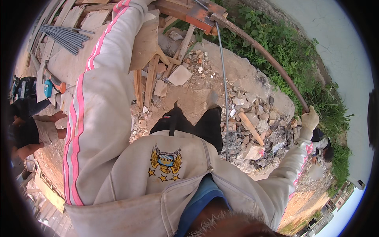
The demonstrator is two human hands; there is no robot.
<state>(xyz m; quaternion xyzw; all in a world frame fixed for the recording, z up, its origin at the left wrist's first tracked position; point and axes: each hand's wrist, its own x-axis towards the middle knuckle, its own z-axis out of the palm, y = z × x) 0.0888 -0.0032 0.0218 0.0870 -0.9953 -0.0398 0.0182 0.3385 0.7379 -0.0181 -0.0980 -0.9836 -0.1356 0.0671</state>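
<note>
My right hand (310, 119), in a pale work glove, is closed round the lower end of a long rusty bar (272, 61) at the right. This bar arcs up to a worn orange metal block (201, 21) on a timber beam (169, 8) at the top. A thin steel rod (223, 71) passes by the block and runs down toward my jacket. My left arm (112, 43) reaches up past the top edge, where its hand is cut off from sight.
Broken bricks and rubble (256, 114) lie below the rod, with a loose wood strip (251, 128). Several cut rods (65, 37) and a blue-and-orange tool (54, 85) rest on boards at left. Other people stand at left (47, 130) and far right (321, 146). Green plants (272, 43) line a wall.
</note>
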